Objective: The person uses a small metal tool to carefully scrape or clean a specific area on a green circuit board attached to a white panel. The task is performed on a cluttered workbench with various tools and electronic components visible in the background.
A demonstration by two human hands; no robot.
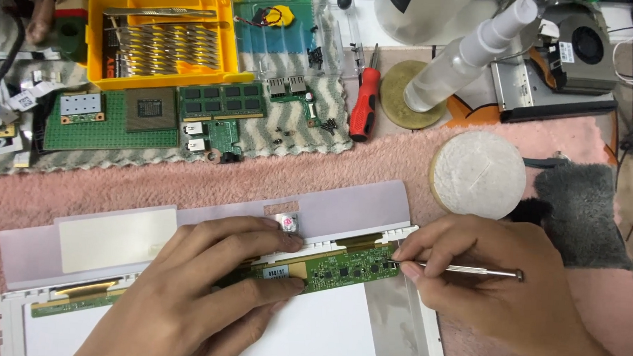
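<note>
Pink fleece covers the tabletop (373,166) where we work, and a grey patterned cloth (326,115) lies across its far side. On the pink fleece, close to us, lies a display panel (325,333) with its white back up and a pale lilac sheet (357,211) folded away from its upper edge. Along that edge runs a narrow green circuit strip (348,267).

Our left hand (200,293) rests flat on the panel, fingers spread and stretched toward the strip, with the fingertips pressing on its left part. Our right hand (488,282) pinches a thin metal tool (467,269) between thumb and fingers; the tool's tip meets the right end of the circuit strip.

On the grey cloth sit a yellow tray (97,37) of screwdriver bits, a memory module (221,101), a processor chip (150,109) on a green board (108,132), and a small board with two ports (288,86). Just right of the cloth lies a red-handled screwdriver (365,102). Farther right a clear bottle (468,53) stands on a round brass-coloured disc (403,97). A round white pad (478,173) lies near our right hand, with a grey fluffy cloth (582,208) beside it, and a cooling fan unit (580,47) sits in the far right corner.
</note>
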